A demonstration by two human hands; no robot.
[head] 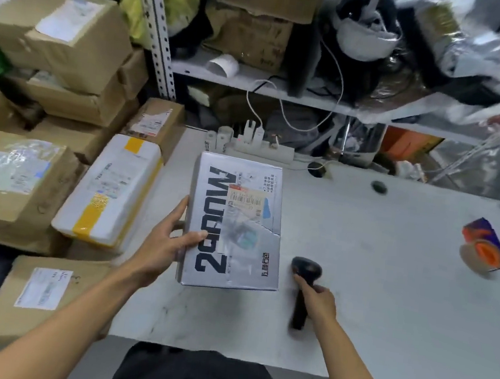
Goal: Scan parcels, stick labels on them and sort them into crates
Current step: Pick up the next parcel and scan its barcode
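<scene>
L hand (165, 243) grips the box (234, 223) by its left edge, thumb on top, fingers under; box is flat, label (244, 202) up, over the table (387, 283) centre. R hand (318, 300) at 3 o'clock of box, fingers curled round 1 scanner (303, 289), head toward 12. 1 tape roll (484, 250) far at 3. Approx 8 parcels (57, 39) stacked at 9, blurry.

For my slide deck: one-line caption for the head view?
Left hand holds a silver parcel; right hand grips a black scanner.
</scene>
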